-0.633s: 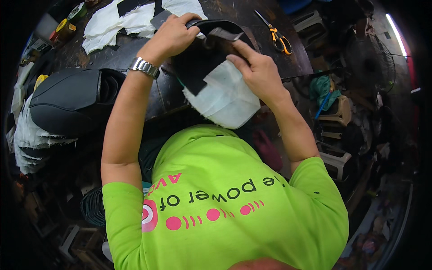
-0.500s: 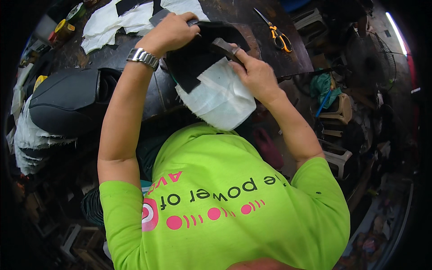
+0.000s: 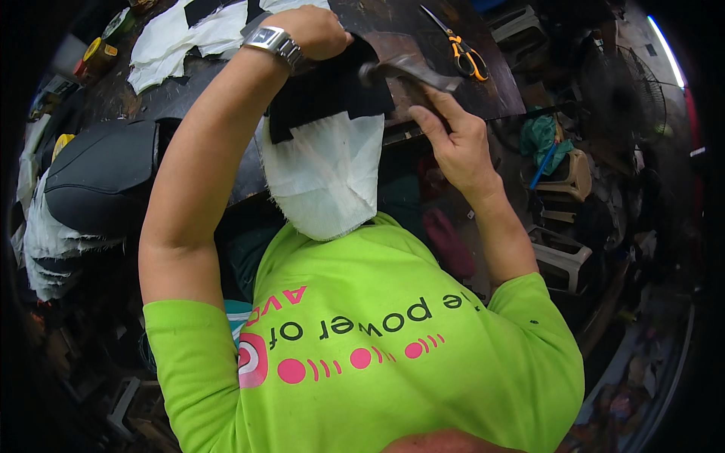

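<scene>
Dark worktable (image 3: 501, 97), plastic stools (image 3: 580, 174), fan (image 3: 633, 90), tube light (image 3: 666, 51)

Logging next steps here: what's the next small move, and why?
Probably bring the hammer-like tool down on the black piece, away from the left hand: the right hand holds it by the piece's right side, while the left is at its upper edge.

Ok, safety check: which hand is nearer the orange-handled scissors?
Right: in the picture, the right hand is just below the scissors; the left hand is farther, to their left.

The cloth (image 3: 325, 174) is white, the sheet (image 3: 325, 90) black, the scissors (image 3: 457, 47) orange and black, the shirt (image 3: 370, 309) lime (pink-dotted).
</scene>
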The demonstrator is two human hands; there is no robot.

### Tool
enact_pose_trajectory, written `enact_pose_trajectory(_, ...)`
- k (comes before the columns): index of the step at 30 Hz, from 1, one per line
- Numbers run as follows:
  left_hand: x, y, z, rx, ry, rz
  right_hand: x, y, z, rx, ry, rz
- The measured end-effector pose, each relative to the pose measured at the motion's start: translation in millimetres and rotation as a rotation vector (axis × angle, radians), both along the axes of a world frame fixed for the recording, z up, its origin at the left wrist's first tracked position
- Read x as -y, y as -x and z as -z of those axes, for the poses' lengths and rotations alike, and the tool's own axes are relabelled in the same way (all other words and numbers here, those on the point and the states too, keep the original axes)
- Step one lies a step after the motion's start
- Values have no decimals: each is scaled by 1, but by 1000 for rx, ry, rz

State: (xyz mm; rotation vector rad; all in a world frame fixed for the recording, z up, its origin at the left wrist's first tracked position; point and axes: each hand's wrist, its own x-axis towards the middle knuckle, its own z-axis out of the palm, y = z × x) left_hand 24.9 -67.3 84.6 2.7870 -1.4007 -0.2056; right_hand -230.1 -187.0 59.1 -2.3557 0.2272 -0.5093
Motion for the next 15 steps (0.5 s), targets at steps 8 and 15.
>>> enact_pose_trajectory(8, 29, -33, 16, -142, -129, 85, -7, -56, 24, -222, 314, 67)
enact_pose_trajectory(15, 7, -46, 51, -11, -7, 263, -7, -46, 23, -177, 207, 120)
